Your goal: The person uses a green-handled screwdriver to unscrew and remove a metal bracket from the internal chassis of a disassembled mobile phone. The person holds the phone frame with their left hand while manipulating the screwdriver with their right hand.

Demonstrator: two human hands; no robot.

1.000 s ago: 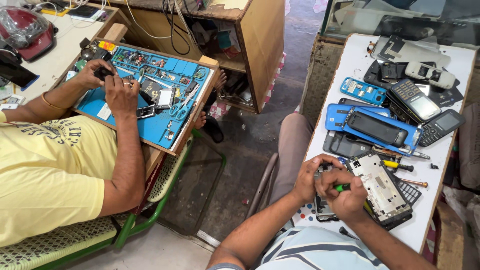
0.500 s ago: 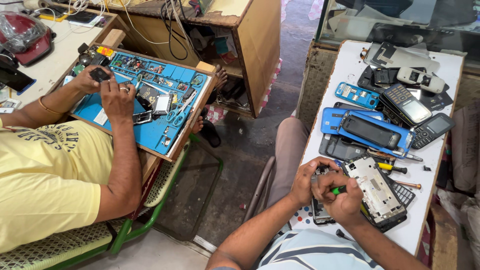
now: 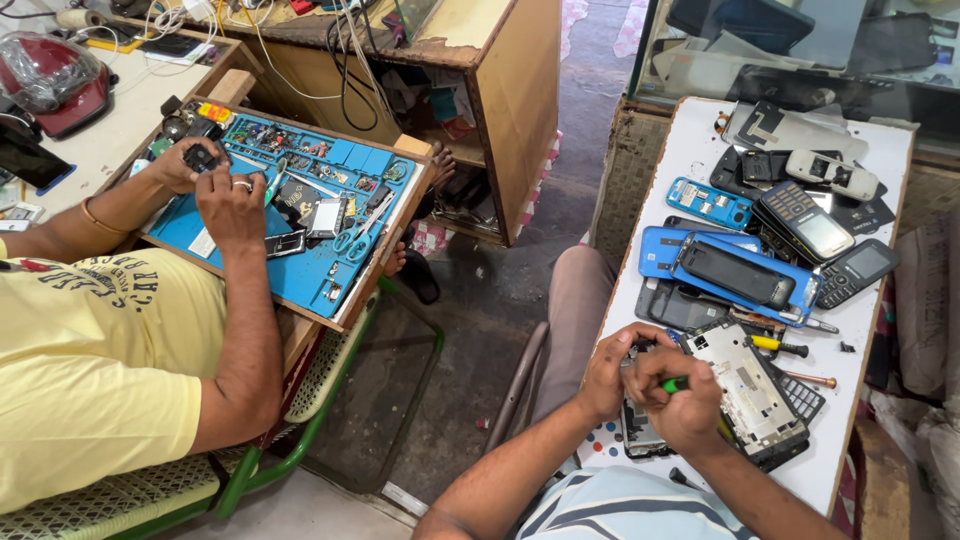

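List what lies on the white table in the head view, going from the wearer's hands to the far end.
Left hand and right hand on a dark phone body, yellow-handled screwdriver, blue mat, small blue phone panel, white handset, grey back cover.

Hidden and cut-off parts at the repair table

The small phone (image 3: 640, 425) is largely covered by the left hand (image 3: 610, 375) and right hand (image 3: 685, 400); the green-handled screwdriver (image 3: 675, 384) tip is concealed. The co-worker's chair (image 3: 150, 490) is cropped at 7 o'clock.
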